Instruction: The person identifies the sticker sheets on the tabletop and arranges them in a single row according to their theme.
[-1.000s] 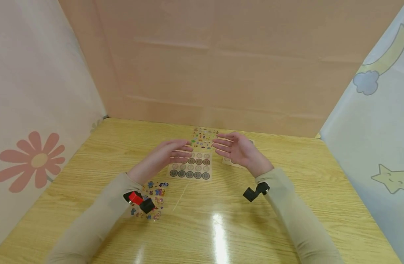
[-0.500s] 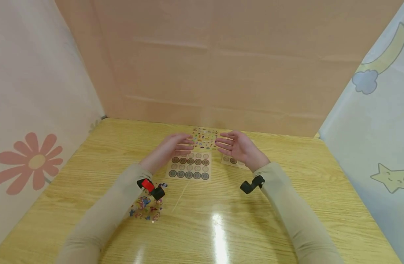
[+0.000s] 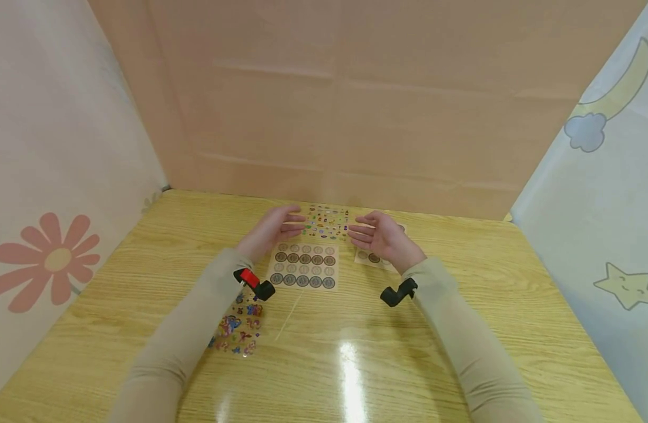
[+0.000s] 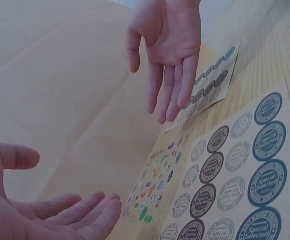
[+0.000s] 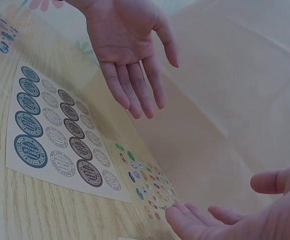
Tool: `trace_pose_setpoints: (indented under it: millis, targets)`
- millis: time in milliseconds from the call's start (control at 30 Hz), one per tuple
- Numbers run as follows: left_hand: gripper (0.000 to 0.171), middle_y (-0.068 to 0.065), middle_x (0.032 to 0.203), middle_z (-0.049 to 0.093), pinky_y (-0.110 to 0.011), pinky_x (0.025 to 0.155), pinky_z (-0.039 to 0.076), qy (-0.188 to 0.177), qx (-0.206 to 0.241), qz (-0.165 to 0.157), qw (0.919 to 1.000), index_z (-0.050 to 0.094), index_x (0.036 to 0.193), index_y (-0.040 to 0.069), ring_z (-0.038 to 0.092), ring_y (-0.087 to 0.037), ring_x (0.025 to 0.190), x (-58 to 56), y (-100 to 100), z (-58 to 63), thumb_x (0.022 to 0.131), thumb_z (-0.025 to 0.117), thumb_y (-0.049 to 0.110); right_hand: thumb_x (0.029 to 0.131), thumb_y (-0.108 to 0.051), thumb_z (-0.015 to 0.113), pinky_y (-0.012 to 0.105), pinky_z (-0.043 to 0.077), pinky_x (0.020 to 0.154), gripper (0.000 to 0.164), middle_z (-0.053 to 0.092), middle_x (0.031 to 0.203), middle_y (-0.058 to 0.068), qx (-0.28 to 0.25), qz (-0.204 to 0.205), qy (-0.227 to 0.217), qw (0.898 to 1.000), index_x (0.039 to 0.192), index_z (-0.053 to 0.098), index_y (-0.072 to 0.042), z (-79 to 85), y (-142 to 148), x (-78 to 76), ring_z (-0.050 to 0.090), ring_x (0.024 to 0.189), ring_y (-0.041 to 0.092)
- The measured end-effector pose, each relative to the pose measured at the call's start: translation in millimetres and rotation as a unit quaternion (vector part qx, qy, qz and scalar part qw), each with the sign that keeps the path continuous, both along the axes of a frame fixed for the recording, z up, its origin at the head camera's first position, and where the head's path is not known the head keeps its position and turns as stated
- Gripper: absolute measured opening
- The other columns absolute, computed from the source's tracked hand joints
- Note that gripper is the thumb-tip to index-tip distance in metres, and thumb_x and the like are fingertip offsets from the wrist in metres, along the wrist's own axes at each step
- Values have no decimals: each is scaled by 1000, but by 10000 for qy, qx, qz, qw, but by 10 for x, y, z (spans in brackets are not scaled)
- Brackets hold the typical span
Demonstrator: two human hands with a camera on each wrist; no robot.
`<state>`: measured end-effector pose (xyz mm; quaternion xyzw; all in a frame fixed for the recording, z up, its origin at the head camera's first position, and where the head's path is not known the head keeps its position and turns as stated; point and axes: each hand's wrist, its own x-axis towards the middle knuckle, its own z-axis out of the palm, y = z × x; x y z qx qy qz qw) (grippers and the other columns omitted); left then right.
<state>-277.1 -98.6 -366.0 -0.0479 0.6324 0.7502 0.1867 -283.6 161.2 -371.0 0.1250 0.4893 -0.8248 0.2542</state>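
A peach-coloured backdrop (image 3: 329, 106) with faint horizontal creases closes off the far side, and the wood-grained table (image 3: 355, 329) spreads out from it towards the near edge, with a bright glare near the middle. On the left stands a pale panel (image 3: 43, 129) printed with a pink flower (image 3: 59, 259); on the right, another pale panel (image 3: 593, 217) carries a moon, a cloud and a smiling star.

Two beige sleeves (image 3: 472, 346) reach in from the near side. The left hand (image 3: 275, 229) and right hand (image 3: 383, 238) hang above the table, palms facing each other, well apart. Each grip is wide, with fingers extended and nothing held.

Near the hands and between them lies the round-label sheet (image 3: 304, 264), with four rows of five, pale alternating with dark. A second label sheet (image 3: 373, 258) lies to the right, partly hidden by the right hand. On the near left, the left sleeve partly covers a cartoon sticker sheet (image 3: 244, 329). The small-sticker sheet (image 3: 328, 222) lies at the far side, between the two sets of fingertips.

Black wrist mounts (image 3: 400, 292) sit on both arms, the left one with a red piece (image 3: 248, 277).
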Motion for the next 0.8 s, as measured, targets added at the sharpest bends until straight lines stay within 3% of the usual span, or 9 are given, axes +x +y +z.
trace_pose_setpoints:
  millis: [467,800]
  targets:
    - [60,-29,143,36,-44,108,35,-254,41,-7,9997,26,145,-7,41,-40,129,-207,-86,-81,101,45,29,102,-19,34,42,25,114,55,24,151,23,-1,47,-125,9999,151,17,-1,-69,-35,-85,27,138,36]
    - [62,-28,145,33,-45,109,35,-412,211,117,9989,27,146,-5,40,-40,129,-261,-98,-101,100,48,32,103,-23,32,43,26,114,55,24,152,22,-17,18,-224,9997,152,17,-2,-94,-26,-155,27,138,35]
